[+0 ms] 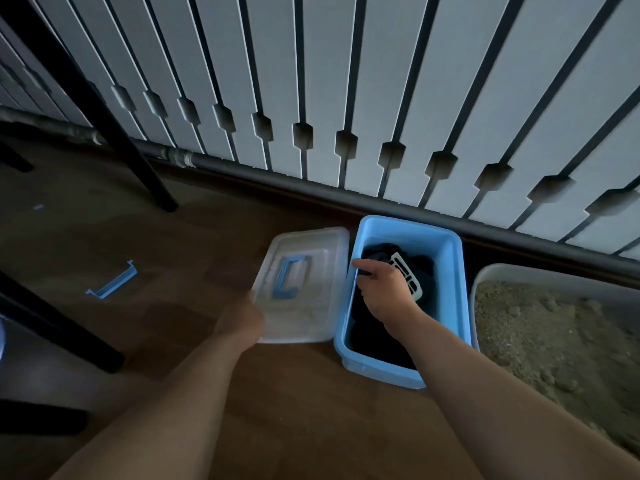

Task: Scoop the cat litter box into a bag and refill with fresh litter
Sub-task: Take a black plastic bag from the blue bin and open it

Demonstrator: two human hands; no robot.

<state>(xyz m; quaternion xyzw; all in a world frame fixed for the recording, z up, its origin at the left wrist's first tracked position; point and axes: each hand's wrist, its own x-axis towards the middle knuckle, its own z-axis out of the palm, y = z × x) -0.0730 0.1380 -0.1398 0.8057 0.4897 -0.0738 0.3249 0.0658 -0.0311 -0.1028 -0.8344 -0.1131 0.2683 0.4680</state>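
A blue plastic bin (450, 271) stands on the wooden floor by the wall, with black bags (377, 337) and a pale slotted litter scoop (405, 268) inside. My right hand (381, 289) is inside the bin, fingers closed on a black bag next to the scoop. The bin's clear lid (304, 289) with a blue handle lies flat to the left, and my left hand (239, 323), blurred, rests at its near left edge. The grey litter box (491, 275) full of sandy litter (554, 334) sits at the right.
A white slatted radiator cover (346, 98) and a dark pipe (242, 168) run along the wall behind. Black furniture legs (114, 126) stand at the left. A loose blue clip (110, 282) lies on the floor (277, 410) at left.
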